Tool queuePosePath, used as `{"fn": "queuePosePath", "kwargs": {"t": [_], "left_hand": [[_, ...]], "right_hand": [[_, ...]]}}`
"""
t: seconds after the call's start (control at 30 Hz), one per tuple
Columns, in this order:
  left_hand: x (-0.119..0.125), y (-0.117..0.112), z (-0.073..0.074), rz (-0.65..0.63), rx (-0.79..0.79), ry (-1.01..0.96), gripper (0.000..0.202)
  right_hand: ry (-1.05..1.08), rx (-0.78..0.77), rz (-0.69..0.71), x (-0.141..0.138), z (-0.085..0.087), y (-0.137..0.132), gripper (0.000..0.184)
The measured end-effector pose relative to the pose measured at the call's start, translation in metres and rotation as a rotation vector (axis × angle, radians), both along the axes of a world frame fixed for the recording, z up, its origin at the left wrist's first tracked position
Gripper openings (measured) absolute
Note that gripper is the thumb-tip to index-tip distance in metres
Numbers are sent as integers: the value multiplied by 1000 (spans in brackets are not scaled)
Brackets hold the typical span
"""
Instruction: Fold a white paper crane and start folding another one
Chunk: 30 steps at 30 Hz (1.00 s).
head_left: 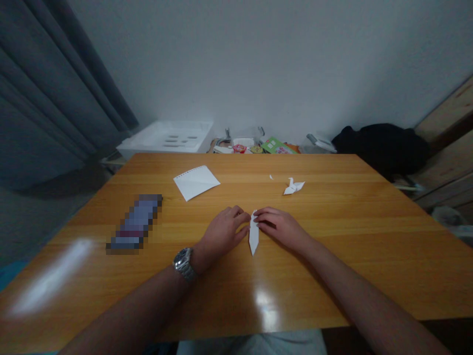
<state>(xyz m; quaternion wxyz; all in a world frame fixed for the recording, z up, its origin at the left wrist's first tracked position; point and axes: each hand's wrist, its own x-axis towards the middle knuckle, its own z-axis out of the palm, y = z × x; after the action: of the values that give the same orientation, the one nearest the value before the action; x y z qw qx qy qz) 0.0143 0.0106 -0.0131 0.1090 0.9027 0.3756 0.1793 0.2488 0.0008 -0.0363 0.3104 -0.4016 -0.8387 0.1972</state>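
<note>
A narrow strip of folded white paper (253, 236) lies on the wooden table in front of me, its pointed end towards me. My left hand (229, 228), with a metal watch (184, 262) on the wrist, has its fingertips closed at the paper's left edge. From the other side, my right hand (279, 224) holds the upper part of the paper with its fingers. The far tip of the paper is partly hidden by my fingers. Beyond my right hand stands a folded white paper bird (292, 187).
A white paper sheet (196, 182) with a perforated edge lies at the back left of the table (369, 236). Left of my hands is a blurred-out phone-like object (136, 222). A paper scrap (271, 176) lies near the bird. Behind the table stands a white plastic bin (170, 138).
</note>
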Motion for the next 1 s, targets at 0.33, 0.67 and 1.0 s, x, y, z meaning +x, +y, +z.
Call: {"fn": "queuePosePath", "kwargs": {"t": [0.33,0.67,1.0], "left_hand": [[0,0,1,-35,15,16,19],[-1,-1,1,-8,2,30,20],[0,-3,7,-23,30,65,20]], "right_hand": [[-31,30,15,0,5,-4,16],[-157,137,117,2,3,-6,22],[-19,77,81,-1,1,-6,18]]}}
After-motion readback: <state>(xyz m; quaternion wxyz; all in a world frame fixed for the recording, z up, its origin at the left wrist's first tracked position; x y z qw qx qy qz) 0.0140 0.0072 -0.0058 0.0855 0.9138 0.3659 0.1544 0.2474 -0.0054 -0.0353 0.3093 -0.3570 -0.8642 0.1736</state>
